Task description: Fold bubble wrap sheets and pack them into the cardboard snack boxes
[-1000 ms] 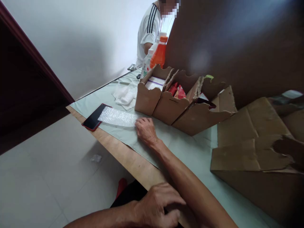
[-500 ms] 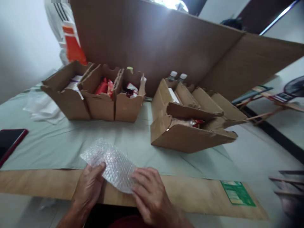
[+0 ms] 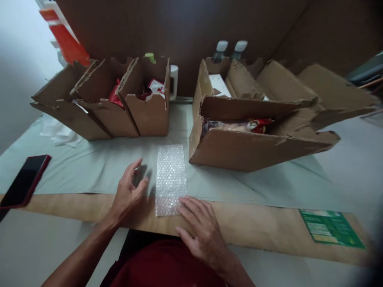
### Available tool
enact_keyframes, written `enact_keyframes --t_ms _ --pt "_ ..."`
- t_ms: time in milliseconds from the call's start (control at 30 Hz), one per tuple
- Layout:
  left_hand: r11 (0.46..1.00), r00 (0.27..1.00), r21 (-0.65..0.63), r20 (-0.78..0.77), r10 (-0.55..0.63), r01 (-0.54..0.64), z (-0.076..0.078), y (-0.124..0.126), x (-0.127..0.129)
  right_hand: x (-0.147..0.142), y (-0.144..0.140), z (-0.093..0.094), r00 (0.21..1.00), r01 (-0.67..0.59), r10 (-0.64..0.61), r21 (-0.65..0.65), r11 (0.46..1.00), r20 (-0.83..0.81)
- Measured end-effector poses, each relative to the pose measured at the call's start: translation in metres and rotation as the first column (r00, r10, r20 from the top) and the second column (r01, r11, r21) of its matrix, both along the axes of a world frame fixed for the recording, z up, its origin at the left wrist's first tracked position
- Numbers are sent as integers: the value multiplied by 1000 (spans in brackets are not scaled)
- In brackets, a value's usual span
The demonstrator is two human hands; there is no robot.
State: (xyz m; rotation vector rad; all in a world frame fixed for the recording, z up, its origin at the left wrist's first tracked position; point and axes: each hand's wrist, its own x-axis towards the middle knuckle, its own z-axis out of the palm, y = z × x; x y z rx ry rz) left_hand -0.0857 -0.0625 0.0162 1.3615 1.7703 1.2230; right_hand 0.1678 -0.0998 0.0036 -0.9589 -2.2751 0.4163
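Right hand [image 3: 201,230] has its fingers loosely spread and laid flat, fingertips [image 3: 184,202] just pressing the near right corner of the bubble wrap strip [image 3: 170,178] — not gripping it. Left hand [image 3: 129,193] is open too, fingers slightly curled and lifted, just beside the strip's left edge, holding nothing. The strip lies flat in front of the person, long axis pointing straight away toward the cardboard boxes [image 3: 257,135] — near end over the table's [image 3: 254,227] wooden edge, the rest on the pale cloth [image 3: 98,167].
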Motion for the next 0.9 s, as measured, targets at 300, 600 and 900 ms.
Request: enact_keyframes --t_ms 300,600,900 --pt "820 719 55 -516 -466 570 -6 -71 0 -22 21 -1 985 -10 1 52 999 175" --pt "733 614 120 -645 -455 669 -20 -48 4 -3 25 23 945 -124 178 -202 971 273" --pt "925 908 68 -231 -350 373 -15 -32 3 3 43 4 982 -115 136 -155 981 128"
